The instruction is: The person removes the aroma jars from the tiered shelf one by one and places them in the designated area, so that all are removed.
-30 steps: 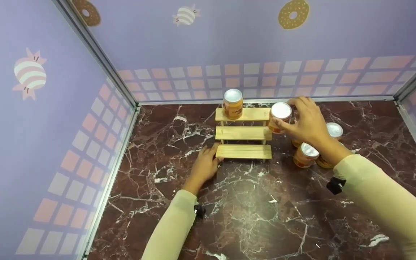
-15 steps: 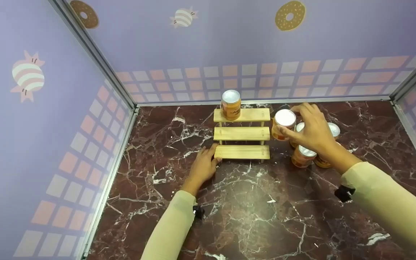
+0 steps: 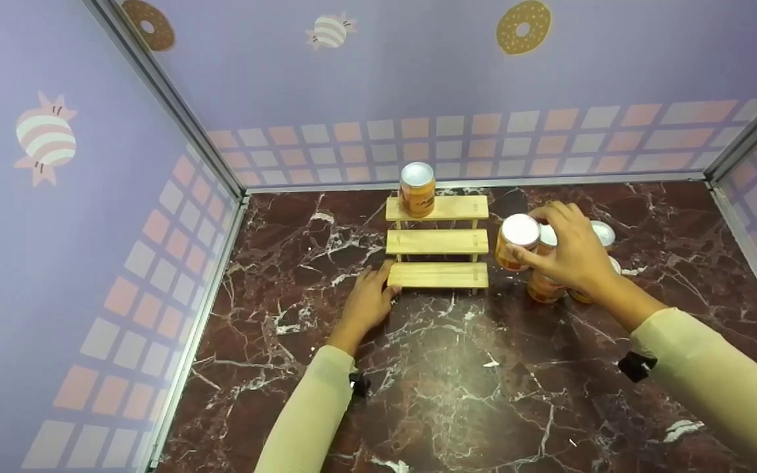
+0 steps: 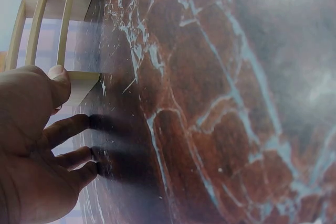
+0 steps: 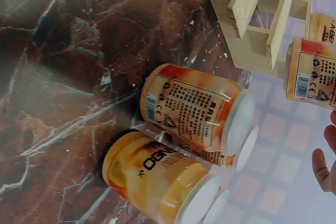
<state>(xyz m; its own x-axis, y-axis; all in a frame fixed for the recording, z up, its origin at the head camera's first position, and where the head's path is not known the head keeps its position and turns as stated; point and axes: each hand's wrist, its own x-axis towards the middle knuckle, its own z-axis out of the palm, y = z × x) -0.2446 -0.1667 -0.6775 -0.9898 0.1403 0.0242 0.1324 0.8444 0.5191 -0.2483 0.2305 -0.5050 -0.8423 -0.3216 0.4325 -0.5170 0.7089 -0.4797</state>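
A light wooden three-step rack (image 3: 437, 242) stands near the back wall. My left hand (image 3: 367, 302) grips the left end of its lowest step, with the thumb (image 4: 61, 83) on the step's edge and the other fingers down at the tabletop. On the top step, towards the left, an orange can (image 3: 416, 192) with a white lid stands upright. My right hand (image 3: 572, 253) holds a matching can (image 3: 521, 230) by its sides, just right of the rack; in the right wrist view this can (image 5: 315, 72) overlaps the one on the top step.
Several more orange cans (image 3: 545, 290) stand grouped on the dark marbled table (image 3: 457, 381), partly hidden under my right hand and wrist. A purple patterned wall (image 3: 352, 85) rises behind the rack, with another wall (image 3: 89, 263) on the left.
My right hand has carried its can away from beside the top step, towards me and slightly right. My left hand stays at the rack, and the can on the top step stays put.
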